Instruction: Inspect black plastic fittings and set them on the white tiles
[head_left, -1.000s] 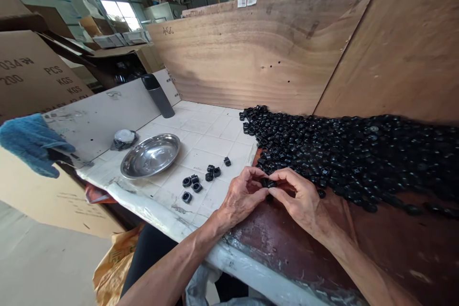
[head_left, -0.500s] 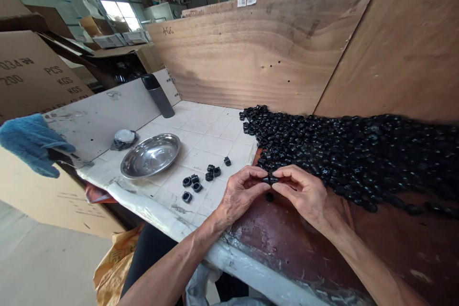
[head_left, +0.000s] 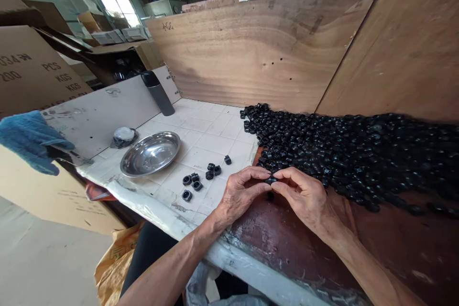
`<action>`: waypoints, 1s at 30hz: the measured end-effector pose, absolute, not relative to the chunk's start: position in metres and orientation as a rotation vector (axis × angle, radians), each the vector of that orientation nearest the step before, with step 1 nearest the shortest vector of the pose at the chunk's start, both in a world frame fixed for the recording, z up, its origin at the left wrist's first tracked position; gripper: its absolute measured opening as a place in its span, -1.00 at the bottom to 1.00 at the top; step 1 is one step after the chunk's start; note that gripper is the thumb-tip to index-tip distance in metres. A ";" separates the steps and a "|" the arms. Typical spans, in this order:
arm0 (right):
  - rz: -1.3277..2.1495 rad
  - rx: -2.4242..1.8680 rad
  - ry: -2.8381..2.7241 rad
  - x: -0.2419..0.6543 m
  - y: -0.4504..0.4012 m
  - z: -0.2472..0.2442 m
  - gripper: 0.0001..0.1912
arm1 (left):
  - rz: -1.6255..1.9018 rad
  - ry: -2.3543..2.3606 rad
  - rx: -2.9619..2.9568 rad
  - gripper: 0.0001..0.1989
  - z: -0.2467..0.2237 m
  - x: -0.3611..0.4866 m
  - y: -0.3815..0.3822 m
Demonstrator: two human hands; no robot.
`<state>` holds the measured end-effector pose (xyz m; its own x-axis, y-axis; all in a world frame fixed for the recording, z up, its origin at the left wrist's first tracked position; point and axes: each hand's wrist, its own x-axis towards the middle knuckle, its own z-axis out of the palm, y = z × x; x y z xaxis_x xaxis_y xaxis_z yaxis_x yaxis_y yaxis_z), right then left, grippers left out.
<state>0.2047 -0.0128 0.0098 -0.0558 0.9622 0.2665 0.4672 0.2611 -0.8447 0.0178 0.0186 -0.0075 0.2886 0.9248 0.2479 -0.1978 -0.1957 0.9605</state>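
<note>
Between the fingertips of both hands is a small black plastic fitting [head_left: 270, 180], mostly covered by the fingers. My left hand [head_left: 241, 193] pinches it from the left with thumb and forefinger. From the right, my right hand [head_left: 304, 196] grips it the same way. Just below the fingertips, part of another black piece shows on the reddish-brown surface [head_left: 258, 234]. Behind my hands spreads a big heap of similar black plastic fittings [head_left: 344, 148]. Several loose black ring-shaped pieces [head_left: 197, 185] lie on the white tiled surface [head_left: 211, 141] to the left.
A shiny metal bowl [head_left: 132, 169] stands left of the loose pieces, near a wrapped white roll [head_left: 124, 135]. Farther back is a dark grey flask [head_left: 162, 98]. Wooden boards [head_left: 251, 57] wall off the back. A blue cloth [head_left: 28, 141] hangs at the left edge.
My fingertips have drawn closer together around the black fitting, so less of it shows. The view has shifted slightly; the bowl and loose pieces stay where they were.
</note>
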 end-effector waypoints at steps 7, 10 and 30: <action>0.658 -1.266 -1.664 0.199 -0.015 0.024 -0.93 | 1.165 0.763 1.232 -0.84 -0.003 0.019 0.017; 0.746 -1.313 -1.544 0.196 -0.015 0.026 -0.89 | 1.181 0.750 1.223 -0.85 -0.002 0.019 0.017; 0.651 -1.433 -1.557 0.197 -0.014 -0.006 -0.73 | 1.175 0.654 1.266 -0.75 -0.009 0.024 0.015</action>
<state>0.1969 -0.0136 -0.0058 0.0708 0.9635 0.2581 0.4927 0.1912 -0.8490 0.0242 0.0148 -0.0088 0.3255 0.9209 0.2144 -0.3032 -0.1131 0.9462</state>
